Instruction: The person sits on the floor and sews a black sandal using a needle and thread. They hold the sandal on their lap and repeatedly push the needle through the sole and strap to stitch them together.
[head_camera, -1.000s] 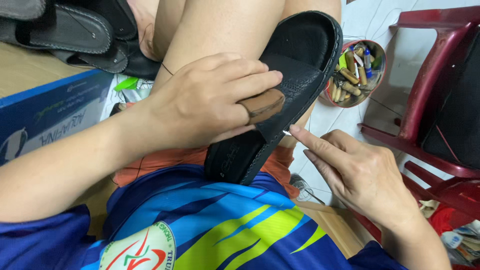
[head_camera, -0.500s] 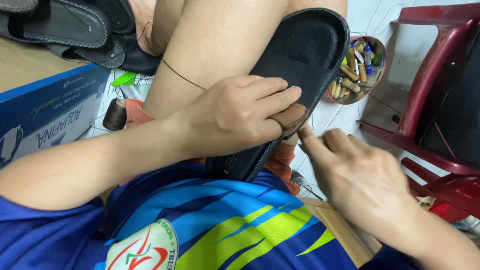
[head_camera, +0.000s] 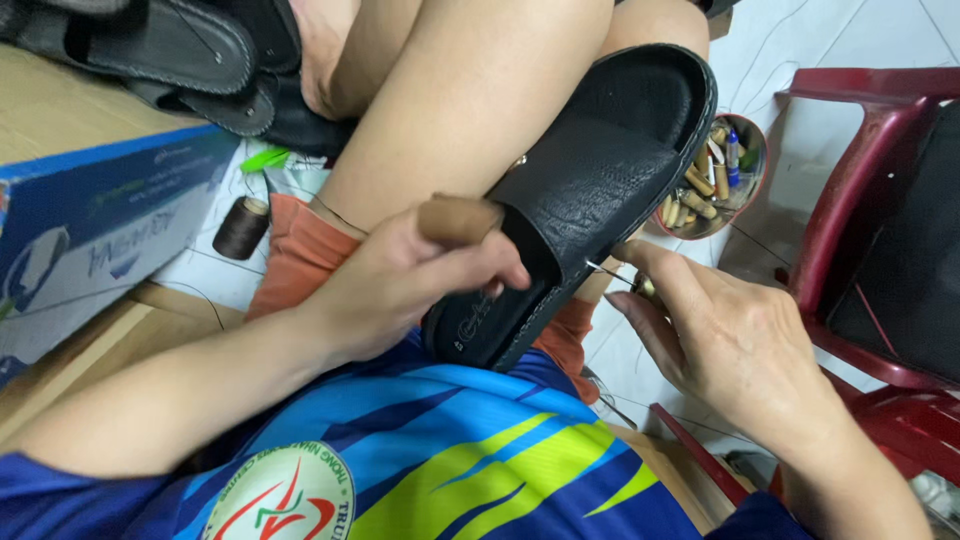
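A black leather slide sandal (head_camera: 590, 190) rests sole-down on my lap, leaning against my bare leg. My left hand (head_camera: 410, 275) grips its heel end, fingers on the footbed, with a brown leather guard on the thumb (head_camera: 458, 218). My right hand (head_camera: 715, 335) sits at the sandal's right edge, pinching a thin metal needle (head_camera: 605, 270) whose tip enters the side of the sole beneath the strap.
A round bowl of small tools and spools (head_camera: 712, 175) stands on the tiled floor beyond the sandal. A dark red plastic chair (head_camera: 870, 180) is at right. A blue cardboard box (head_camera: 90, 230), a brown thread spool (head_camera: 240, 227) and more black sandals (head_camera: 180, 50) lie at left.
My left hand slid from covering the strap down to the heel end, uncovering the strap. My right hand moved up with the needle against the sole edge.
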